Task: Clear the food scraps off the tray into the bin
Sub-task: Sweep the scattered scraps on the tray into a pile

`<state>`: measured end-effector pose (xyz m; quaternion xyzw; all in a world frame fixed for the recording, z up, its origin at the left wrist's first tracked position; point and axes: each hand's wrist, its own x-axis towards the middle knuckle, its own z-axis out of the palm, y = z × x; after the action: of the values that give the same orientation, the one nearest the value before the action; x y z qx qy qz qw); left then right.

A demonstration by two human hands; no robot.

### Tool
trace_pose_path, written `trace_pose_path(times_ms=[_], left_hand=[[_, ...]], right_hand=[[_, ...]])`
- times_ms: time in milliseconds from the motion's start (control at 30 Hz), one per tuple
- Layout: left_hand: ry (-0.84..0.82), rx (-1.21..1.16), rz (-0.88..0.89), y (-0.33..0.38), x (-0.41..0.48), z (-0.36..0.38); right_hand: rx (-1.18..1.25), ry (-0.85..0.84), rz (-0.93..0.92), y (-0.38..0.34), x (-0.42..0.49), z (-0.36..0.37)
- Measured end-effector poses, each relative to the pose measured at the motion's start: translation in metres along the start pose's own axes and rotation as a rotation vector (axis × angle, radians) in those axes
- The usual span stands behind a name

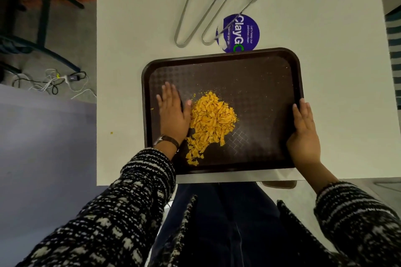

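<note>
Far left, off the surface (130, 28): tangled cables (54, 81) on grey floor, dark furniture legs beyond. A lone orange crumb (111, 132) on the white surface, just left of the tray (260, 84).

Left hand (173, 112) flat on the tray's floor, fingers (168, 91) outstretched and together, gripping nothing, thumb edge pressed against the left side of the food scraps (211, 122). Wristwatch (167, 140) at that wrist, black-and-white knit sleeve (121, 212) behind it.

Centre: orange, flaky scraps heaped in one loose pile on the dark brown tray, touching the left hand and trailing toward the near edge; a few stray specks scattered over the far right part of the tray. Pile well apart from the right hand, with bare tray between. Tray resting flat at the near edge of the surface, over the wearer's lap.

Beyond the tray: two metal tongs (196, 6) side by side, arms spread, the right-hand pair overlapping a round purple sticker (247, 30) partly tucked under the tray's far rim.

Right: right hand (303, 134) wrapped over the tray's right rim, fingers lying inside the edge, holding the tray. No bin visible anywhere in view.
</note>
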<state>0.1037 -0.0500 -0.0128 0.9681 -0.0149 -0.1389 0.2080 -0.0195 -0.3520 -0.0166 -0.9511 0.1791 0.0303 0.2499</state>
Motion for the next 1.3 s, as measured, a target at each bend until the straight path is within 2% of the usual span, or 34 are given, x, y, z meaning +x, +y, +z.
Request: trace_pose_path(times_ms=[100, 167, 267, 367, 467, 567, 633, 767, 900, 967, 1100, 1200, 1300], left_hand=[[-0.134, -0.179, 0.19, 0.026, -0.018, 0.003], [-0.112, -0.215, 0.23, 0.031, -0.024, 0.001], [0.04, -0.219, 0.038, 0.017, -0.026, -0.006], [0.03, -0.14, -0.164, -0.005, -0.03, -0.011], [-0.014, 0.012, -0.153, -0.018, -0.033, -0.004], [0.006, 0.004, -0.144, -0.017, -0.031, -0.001], [-0.02, -0.082, -0.078, -0.013, -0.031, -0.001], [-0.203, -0.21, 0.236, 0.008, -0.044, 0.003], [-0.187, -0.31, 0.26, 0.011, -0.051, -0.001], [-0.231, -0.237, 0.318, 0.0, -0.054, -0.01], [-0.428, 0.196, 0.554, -0.035, -0.059, -0.025], [-0.44, 0.402, 0.706, -0.062, -0.055, -0.028], [-0.429, 0.502, 0.774, -0.068, -0.043, -0.027]], right_hand=[[-0.002, -0.003, 0.005, -0.002, 0.0, -0.002], [-0.008, -0.009, 0.008, -0.004, -0.001, -0.003], [-0.019, -0.01, 0.011, -0.005, 0.0, -0.002], [-0.023, -0.008, 0.016, -0.005, 0.0, -0.002], [-0.029, -0.005, 0.012, -0.005, -0.001, -0.004], [-0.033, -0.006, 0.013, -0.006, -0.001, -0.004], [-0.032, -0.008, 0.015, -0.008, -0.001, -0.004], [-0.034, -0.012, 0.019, -0.009, 0.0, -0.005], [-0.03, -0.014, 0.021, -0.008, 0.0, -0.005], [-0.026, -0.017, 0.022, -0.008, 0.0, -0.005], [-0.017, -0.015, 0.017, -0.009, -0.001, -0.006], [-0.02, -0.004, 0.012, -0.009, -0.001, -0.006], [-0.024, 0.002, 0.008, -0.009, -0.001, -0.005]])
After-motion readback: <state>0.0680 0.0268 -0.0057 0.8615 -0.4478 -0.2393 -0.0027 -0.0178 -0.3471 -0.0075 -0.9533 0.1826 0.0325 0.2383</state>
